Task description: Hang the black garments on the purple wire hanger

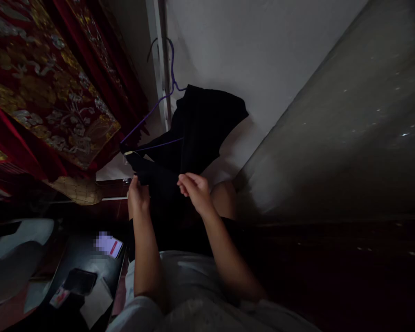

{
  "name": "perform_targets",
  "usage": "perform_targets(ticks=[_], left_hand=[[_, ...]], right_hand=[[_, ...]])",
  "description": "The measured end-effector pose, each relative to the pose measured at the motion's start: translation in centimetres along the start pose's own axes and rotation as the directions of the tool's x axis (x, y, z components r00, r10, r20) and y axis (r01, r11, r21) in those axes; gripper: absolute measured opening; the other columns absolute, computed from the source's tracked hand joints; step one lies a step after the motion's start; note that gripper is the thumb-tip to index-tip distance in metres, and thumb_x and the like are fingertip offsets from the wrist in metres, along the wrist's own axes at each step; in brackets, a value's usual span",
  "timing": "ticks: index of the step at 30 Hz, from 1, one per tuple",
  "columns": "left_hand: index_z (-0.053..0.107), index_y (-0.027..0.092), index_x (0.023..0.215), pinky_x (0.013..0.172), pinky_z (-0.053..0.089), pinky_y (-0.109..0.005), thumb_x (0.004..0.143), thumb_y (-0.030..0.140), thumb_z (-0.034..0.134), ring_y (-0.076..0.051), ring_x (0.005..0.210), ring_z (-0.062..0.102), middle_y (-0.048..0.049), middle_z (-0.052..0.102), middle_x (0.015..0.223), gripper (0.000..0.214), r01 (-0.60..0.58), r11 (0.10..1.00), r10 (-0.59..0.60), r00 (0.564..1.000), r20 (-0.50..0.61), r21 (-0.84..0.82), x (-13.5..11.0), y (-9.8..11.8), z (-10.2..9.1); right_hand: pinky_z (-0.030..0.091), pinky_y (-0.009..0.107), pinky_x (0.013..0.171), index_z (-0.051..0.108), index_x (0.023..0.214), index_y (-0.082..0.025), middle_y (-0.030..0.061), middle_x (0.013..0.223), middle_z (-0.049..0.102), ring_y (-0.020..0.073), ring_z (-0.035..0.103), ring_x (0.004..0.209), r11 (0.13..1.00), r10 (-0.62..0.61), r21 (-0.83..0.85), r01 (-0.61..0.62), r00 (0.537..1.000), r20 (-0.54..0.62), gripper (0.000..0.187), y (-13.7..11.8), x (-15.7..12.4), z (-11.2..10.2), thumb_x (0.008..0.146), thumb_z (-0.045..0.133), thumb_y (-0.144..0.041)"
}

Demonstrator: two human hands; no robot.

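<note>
A black garment [207, 120] hangs partly on a purple hanger [173, 64], whose hook loops over a pale upright bar by the wall. One end of the hanger sticks out uncovered at the left, beside a small light tag [129, 152]. My left hand [138, 194] is closed on the garment's lower left part. With thumb and fingers pinched, my right hand [194, 185] grips the cloth near the middle. Folds of dark cloth hide exactly how the fabric sits between the hands.
Red embroidered cloth [51, 78] hangs at the upper left, with a woven tan object [78, 190] below it. A lit phone [109, 245], a dark phone-like slab [79, 281] and a white paper [97, 302] lie on a dark surface. A grey wall [256, 46] stands ahead.
</note>
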State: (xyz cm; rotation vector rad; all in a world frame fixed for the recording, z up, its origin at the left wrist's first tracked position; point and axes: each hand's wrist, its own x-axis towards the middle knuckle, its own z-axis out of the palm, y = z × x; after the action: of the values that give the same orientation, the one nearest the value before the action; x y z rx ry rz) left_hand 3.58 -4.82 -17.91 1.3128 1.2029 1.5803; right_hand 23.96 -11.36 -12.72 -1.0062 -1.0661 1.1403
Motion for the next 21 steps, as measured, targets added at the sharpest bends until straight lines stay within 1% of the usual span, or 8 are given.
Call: perform_targets(ticks=[2,4,8,11,13,15,18,21], left_hand=[[0.065,0.02,0.096,0.087,0.053,-0.032,0.099,0.047,0.055,-0.019,0.09,0.068,-0.0053,0.069,0.089,0.029,0.087,0.991,-0.087,0.996,0.007,-0.099,-1.4,-0.2,1.3],[0.068,0.019,0.092,0.087,0.051,-0.03,0.091,0.038,0.07,-0.017,0.086,0.066,-0.0032,0.07,0.087,0.019,0.088,0.994,-0.085,0.995,0.05,-0.06,-1.8,0.6,1.8],[0.072,0.018,0.095,0.094,0.048,-0.029,0.09,0.033,0.072,-0.017,0.095,0.065,-0.0043,0.072,0.095,0.015,-0.018,0.999,0.017,1.0,0.025,0.039,-2.0,3.3,1.7],[0.071,0.02,0.099,0.095,0.048,-0.028,0.094,0.034,0.068,-0.017,0.1,0.066,-0.0048,0.072,0.101,0.016,-0.079,0.996,0.08,0.996,0.041,-0.038,-2.7,5.0,2.3],[0.071,0.021,0.1,0.09,0.05,-0.027,0.095,0.037,0.069,-0.016,0.096,0.066,-0.0041,0.071,0.1,0.017,-0.082,0.991,0.088,0.995,0.053,-0.108,-3.6,5.9,3.5],[0.072,0.021,0.1,0.087,0.052,-0.027,0.095,0.038,0.07,-0.016,0.093,0.068,-0.0041,0.072,0.099,0.018,-0.086,0.988,0.097,0.992,0.081,-0.13,-4.6,6.7,5.0],[0.073,0.02,0.098,0.09,0.054,-0.03,0.095,0.038,0.071,-0.018,0.095,0.069,-0.0058,0.074,0.099,0.019,-0.155,0.983,0.169,0.973,0.157,-0.096,-5.6,7.7,6.9],[0.075,0.021,0.099,0.101,0.051,-0.036,0.097,0.041,0.067,-0.021,0.109,0.068,-0.008,0.072,0.107,0.021,-0.308,0.951,0.303,0.944,0.132,0.017,-5.3,8.2,6.9]], right_hand=[[0.031,0.021,0.045,0.063,0.069,-0.018,-0.0025,0.054,0.052,0.0073,0.043,0.047,0.999,-0.004,0.031,0.009,0.99,-0.139,0.039,0.1,0.5,-1.8,0.082,0.067,-0.054],[0.031,0.02,0.045,0.062,0.068,-0.018,-0.0026,0.054,0.052,0.0068,0.042,0.048,0.998,-0.017,0.053,0.032,0.964,-0.264,0.037,0.1,1.1,-3.3,0.079,0.069,-0.053],[0.03,0.021,0.045,0.061,0.067,-0.018,-0.0027,0.054,0.051,0.007,0.041,0.047,0.999,0.047,0.034,-0.038,0.945,-0.324,0.038,0.8,1.5,-4.7,0.074,0.069,-0.055],[0.037,0.023,0.049,0.063,0.069,-0.018,-0.0005,0.057,0.055,0.0097,0.047,0.051,0.98,0.155,-0.092,-0.175,0.969,-0.193,0.042,2.1,1.3,-4.9,0.074,0.067,-0.059],[0.049,0.028,0.062,0.066,0.077,-0.017,0.0037,0.069,0.064,0.0145,0.059,0.065,0.961,0.161,-0.217,-0.171,0.985,-0.064,0.043,2.8,1.0,-4.8,0.075,0.068,-0.06],[0.055,0.036,0.088,0.07,0.104,-0.017,0.0096,0.104,0.073,0.022,0.068,0.096,0.951,0.088,-0.307,-0.046,0.988,0.125,0.05,3.1,0.6,-4.4,0.072,0.077,-0.055],[0.044,0.042,0.115,0.05,0.148,-0.022,0.0119,0.15,0.056,0.0274,0.056,0.136,0.943,-0.037,-0.287,0.17,0.909,0.415,0.088,2.7,-0.2,-3.0,0.069,0.086,-0.042],[0.047,0.043,0.111,0.058,0.14,-0.018,0.0118,0.135,0.066,0.0278,0.062,0.126,0.944,-0.071,-0.264,0.2,0.901,0.428,0.056,1.9,-0.6,-1.5,0.089,0.066,-0.039]])
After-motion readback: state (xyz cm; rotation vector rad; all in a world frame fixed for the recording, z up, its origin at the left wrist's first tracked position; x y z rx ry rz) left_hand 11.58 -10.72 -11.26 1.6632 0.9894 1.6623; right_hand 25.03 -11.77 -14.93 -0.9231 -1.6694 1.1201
